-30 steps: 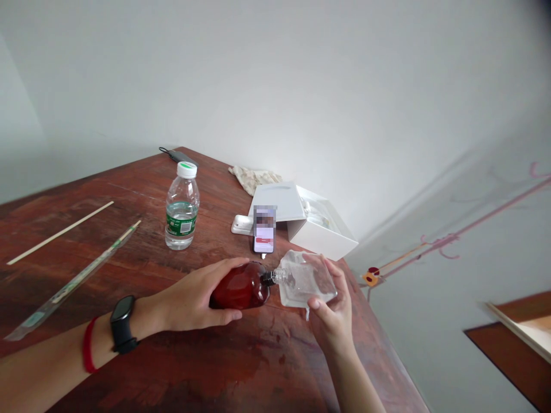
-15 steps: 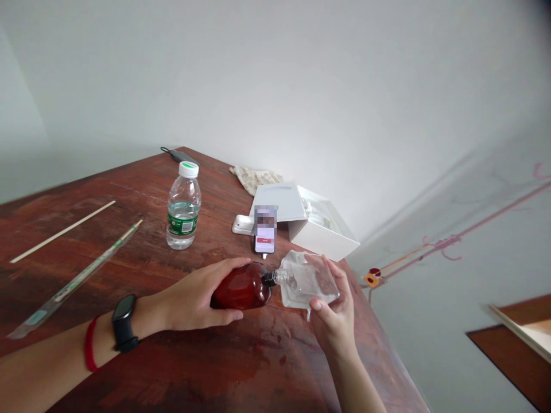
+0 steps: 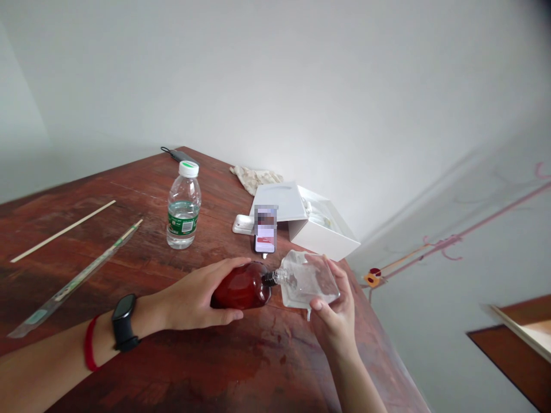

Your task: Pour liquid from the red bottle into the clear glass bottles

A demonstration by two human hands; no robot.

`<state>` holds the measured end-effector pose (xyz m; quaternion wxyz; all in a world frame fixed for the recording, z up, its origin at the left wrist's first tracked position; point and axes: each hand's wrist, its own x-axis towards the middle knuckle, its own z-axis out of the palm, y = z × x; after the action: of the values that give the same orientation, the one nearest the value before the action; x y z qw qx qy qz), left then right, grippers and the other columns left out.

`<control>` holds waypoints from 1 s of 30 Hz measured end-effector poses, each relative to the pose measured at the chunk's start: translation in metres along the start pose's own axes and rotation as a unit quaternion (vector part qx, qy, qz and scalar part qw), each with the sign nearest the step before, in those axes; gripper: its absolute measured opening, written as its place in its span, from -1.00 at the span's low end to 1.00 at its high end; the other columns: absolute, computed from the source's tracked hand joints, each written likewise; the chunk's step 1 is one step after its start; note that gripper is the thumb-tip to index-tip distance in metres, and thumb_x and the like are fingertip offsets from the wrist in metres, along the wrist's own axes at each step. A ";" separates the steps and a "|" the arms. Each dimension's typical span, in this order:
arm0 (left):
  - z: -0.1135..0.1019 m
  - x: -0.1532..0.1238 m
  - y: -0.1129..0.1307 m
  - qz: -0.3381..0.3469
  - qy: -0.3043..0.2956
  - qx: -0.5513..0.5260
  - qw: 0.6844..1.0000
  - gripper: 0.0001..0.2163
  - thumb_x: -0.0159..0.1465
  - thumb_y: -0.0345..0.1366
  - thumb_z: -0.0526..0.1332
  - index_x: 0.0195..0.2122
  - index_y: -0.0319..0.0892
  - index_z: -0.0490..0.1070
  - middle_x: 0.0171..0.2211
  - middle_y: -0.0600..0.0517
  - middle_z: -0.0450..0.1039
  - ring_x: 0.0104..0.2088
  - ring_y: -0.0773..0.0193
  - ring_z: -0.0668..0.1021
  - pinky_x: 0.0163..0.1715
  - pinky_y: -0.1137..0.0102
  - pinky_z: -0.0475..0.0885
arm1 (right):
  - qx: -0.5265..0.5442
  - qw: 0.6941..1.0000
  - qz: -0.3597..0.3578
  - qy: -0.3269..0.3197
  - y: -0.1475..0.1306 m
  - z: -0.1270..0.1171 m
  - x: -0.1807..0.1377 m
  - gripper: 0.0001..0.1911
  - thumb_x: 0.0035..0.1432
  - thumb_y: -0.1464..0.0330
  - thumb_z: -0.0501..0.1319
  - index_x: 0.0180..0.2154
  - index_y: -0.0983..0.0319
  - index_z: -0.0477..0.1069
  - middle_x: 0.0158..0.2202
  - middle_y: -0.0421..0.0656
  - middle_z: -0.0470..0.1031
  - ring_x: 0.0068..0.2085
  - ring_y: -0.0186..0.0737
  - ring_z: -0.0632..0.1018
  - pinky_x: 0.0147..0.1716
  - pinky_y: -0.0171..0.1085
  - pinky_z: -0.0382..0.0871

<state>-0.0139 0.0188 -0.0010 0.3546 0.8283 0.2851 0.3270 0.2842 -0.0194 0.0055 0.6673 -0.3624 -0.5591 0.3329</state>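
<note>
My left hand [image 3: 202, 292] is wrapped round a dark red-brown bottle [image 3: 243, 287], which lies tilted on its side with its black neck [image 3: 269, 279] pointing right. In my right hand [image 3: 333, 310] is a clear, squarish glass bottle [image 3: 307, 281], its neck turned left. The two bottle mouths meet, or nearly so; whether one enters the other I cannot tell. Both bottles are held over the front part of the wooden table [image 3: 241, 361]. A black band and a red bracelet circle my left wrist.
A water bottle [image 3: 183, 209] with a white cap stands behind my left hand. Further left lie a thin stick [image 3: 64, 230] and wrapped chopsticks [image 3: 86, 272]. Past the bottles, a phone [image 3: 265, 232] leans near an open white box [image 3: 322, 244]. A cloth [image 3: 253, 179] lies by the wall.
</note>
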 end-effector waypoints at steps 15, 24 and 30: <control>0.000 0.000 0.002 -0.001 -0.006 -0.001 1.000 -0.22 0.27 -0.10 0.45 0.45 -0.10 0.16 0.35 -0.20 0.44 0.27 -0.17 0.56 0.34 0.00 0.42 | -0.004 1.000 -0.005 0.003 0.000 0.000 0.000 -0.20 -0.08 0.19 0.66 0.20 0.03 0.51 0.19 0.03 0.65 0.22 0.22 0.61 0.11 0.11 0.50; 0.001 -0.001 -0.003 0.007 -0.009 0.003 1.000 -0.20 0.28 -0.06 0.45 0.46 -0.11 0.14 0.37 -0.21 0.41 0.29 -0.17 0.54 0.36 0.01 0.40 | -0.008 1.000 -0.007 0.002 0.000 -0.001 0.000 -0.20 -0.08 0.19 0.66 0.20 0.04 0.51 0.19 0.05 0.65 0.19 0.23 0.63 0.08 0.10 0.52; 0.001 0.000 -0.002 0.009 -0.007 0.003 1.000 -0.20 0.28 -0.08 0.45 0.46 -0.10 0.14 0.35 -0.20 0.43 0.28 -0.16 0.55 0.35 0.02 0.41 | 0.004 1.000 -0.009 0.005 -0.003 0.004 0.000 -0.24 -0.07 0.19 0.66 0.18 0.03 0.54 0.17 0.00 0.66 0.20 0.16 0.63 0.08 0.04 0.51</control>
<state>-0.0141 0.0195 -0.0029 0.3511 0.8343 0.2756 0.3235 0.2803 -0.0204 0.0086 0.6743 -0.3565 -0.5576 0.3277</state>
